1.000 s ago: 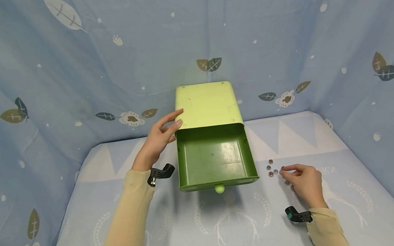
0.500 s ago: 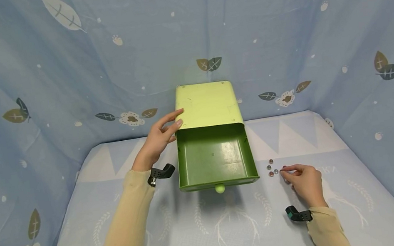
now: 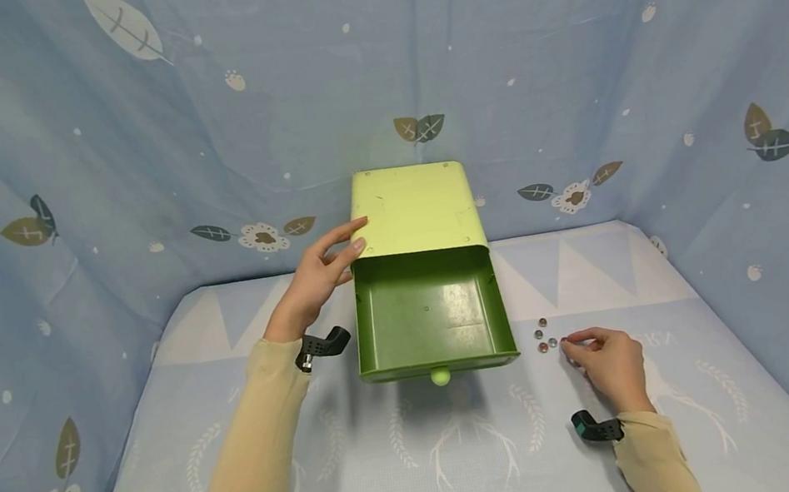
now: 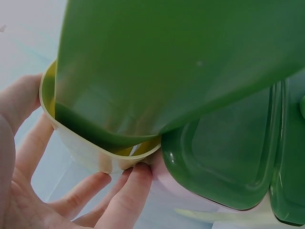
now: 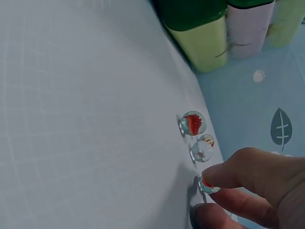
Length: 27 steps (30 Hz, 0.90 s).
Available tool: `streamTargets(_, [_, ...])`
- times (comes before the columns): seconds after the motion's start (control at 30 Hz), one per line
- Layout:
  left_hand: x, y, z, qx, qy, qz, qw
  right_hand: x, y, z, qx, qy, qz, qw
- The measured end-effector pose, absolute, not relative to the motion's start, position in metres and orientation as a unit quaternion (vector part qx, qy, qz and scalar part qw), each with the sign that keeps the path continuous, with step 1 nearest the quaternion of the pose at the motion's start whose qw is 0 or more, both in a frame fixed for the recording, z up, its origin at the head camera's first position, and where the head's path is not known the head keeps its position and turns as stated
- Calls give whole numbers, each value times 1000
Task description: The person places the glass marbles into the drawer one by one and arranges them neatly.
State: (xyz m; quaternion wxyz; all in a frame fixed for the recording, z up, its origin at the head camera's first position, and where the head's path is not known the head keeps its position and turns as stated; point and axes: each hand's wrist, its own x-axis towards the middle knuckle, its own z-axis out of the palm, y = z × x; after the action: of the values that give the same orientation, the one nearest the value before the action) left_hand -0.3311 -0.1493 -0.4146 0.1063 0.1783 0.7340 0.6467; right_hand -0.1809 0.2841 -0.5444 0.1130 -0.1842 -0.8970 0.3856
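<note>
A yellow-green drawer case (image 3: pixel 414 210) stands at the back, its dark green drawer (image 3: pixel 427 317) pulled out with a bare floor and a round knob (image 3: pixel 440 377). My left hand (image 3: pixel 312 283) rests with spread fingers against the case's left side and top edge. In the left wrist view, the fingertips (image 4: pixel 138 174) touch the outside of the case wall. To the right of the drawer, my right hand (image 3: pixel 612 367) pinches a glass marble (image 5: pixel 208 185) with a red streak, low over the table. Beside it lie several others, including a red-streaked marble (image 5: pixel 193 123) and a clear marble (image 5: pixel 202 151).
Below the pulled-out drawer, the left wrist view shows a lower green drawer front (image 4: pixel 224 157) pushed in. The right wrist view has a pink drawer case (image 5: pixel 248 31) in the same stack. Blue patterned cloth (image 3: pixel 370 73) hangs behind the pale table (image 3: pixel 471 470).
</note>
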Motion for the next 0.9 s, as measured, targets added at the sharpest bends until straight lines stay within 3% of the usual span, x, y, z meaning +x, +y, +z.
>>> streamTargets(0.9, [-332, -150, -415, 174, 735, 646, 107, -179, 285, -547, -182, -908, 358, 120])
